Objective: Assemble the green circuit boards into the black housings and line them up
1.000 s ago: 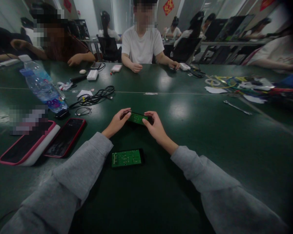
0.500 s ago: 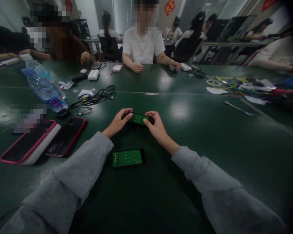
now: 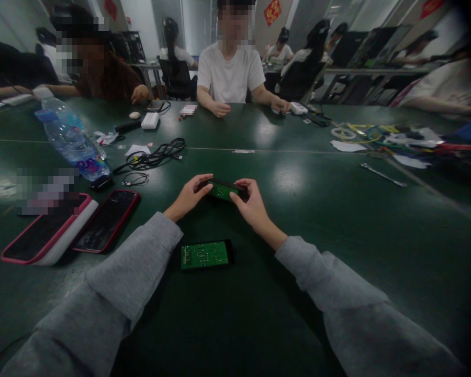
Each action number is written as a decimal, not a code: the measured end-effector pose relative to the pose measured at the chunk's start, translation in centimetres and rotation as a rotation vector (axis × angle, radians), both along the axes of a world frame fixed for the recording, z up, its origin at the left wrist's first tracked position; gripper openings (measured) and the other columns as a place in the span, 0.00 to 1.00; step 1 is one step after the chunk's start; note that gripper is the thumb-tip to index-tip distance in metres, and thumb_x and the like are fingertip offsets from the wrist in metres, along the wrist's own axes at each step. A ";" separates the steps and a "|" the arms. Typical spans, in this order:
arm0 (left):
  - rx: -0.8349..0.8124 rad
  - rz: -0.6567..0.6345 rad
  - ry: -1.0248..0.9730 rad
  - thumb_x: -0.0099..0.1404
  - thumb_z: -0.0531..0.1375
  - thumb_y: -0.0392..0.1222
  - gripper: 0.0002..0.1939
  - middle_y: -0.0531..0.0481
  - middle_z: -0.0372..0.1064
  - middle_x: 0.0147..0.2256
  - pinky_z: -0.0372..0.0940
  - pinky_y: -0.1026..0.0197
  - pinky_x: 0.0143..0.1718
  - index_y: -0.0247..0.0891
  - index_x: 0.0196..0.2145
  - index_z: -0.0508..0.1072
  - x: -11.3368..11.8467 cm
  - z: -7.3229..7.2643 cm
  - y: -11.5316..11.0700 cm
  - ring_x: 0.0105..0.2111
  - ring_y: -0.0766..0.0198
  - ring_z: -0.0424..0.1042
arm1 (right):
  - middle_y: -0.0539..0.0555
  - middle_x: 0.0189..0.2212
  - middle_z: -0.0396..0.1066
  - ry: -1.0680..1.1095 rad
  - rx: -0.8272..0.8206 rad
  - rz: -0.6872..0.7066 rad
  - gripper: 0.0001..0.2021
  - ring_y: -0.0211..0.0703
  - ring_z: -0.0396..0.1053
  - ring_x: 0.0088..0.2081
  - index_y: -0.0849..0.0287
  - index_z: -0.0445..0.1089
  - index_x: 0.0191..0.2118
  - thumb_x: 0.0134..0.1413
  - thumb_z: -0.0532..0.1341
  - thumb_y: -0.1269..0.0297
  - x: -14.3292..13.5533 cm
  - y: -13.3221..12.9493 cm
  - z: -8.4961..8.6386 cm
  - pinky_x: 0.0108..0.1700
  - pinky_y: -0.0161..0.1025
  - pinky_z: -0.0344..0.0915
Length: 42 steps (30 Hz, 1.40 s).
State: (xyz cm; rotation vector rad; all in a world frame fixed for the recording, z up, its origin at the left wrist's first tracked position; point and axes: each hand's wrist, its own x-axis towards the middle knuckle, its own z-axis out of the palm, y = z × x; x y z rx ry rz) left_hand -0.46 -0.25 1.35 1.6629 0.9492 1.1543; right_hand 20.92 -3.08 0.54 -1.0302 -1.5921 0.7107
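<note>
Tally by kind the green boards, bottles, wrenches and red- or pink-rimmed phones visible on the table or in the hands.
Green boards: 2 (held board, lower board)
Bottles: 2 (front bottle, rear bottle)
Wrenches: 1 (wrench)
Rimmed phones: 2 (red phone, pink phone)
Total: 7

Nothing can be read for certain, as the purple bottle label (image 3: 92,169) and the yellow-marked red diamond sign (image 3: 272,12) are too blurred.
</note>
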 end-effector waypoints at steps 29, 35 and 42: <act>0.045 -0.027 0.053 0.65 0.63 0.41 0.23 0.39 0.70 0.56 0.63 0.45 0.61 0.38 0.57 0.67 -0.1 -0.4 0.0 0.56 0.56 0.71 | 0.60 0.62 0.59 -0.793 0.345 0.109 0.20 0.59 0.54 0.65 0.53 0.63 0.57 0.61 0.63 0.67 0.0 -1.7 2.1 0.60 0.61 0.60; 0.048 -0.027 0.057 0.65 0.63 0.41 0.23 0.38 0.71 0.55 0.63 0.45 0.60 0.36 0.56 0.67 0.0 -0.3 0.0 0.55 0.55 0.71 | 0.60 0.62 0.59 -0.821 0.369 0.092 0.18 0.59 0.54 0.64 0.53 0.63 0.57 0.62 0.61 0.67 -0.1 -1.6 2.0 0.59 0.61 0.60; 0.039 -0.031 0.068 0.65 0.63 0.41 0.22 0.39 0.71 0.55 0.63 0.45 0.60 0.37 0.56 0.68 0.0 -0.1 -0.2 0.56 0.55 0.71 | 0.61 0.59 0.62 -0.813 0.376 0.069 0.14 0.58 0.56 0.63 0.55 0.65 0.53 0.63 0.60 0.65 0.0 -1.8 2.2 0.58 0.58 0.62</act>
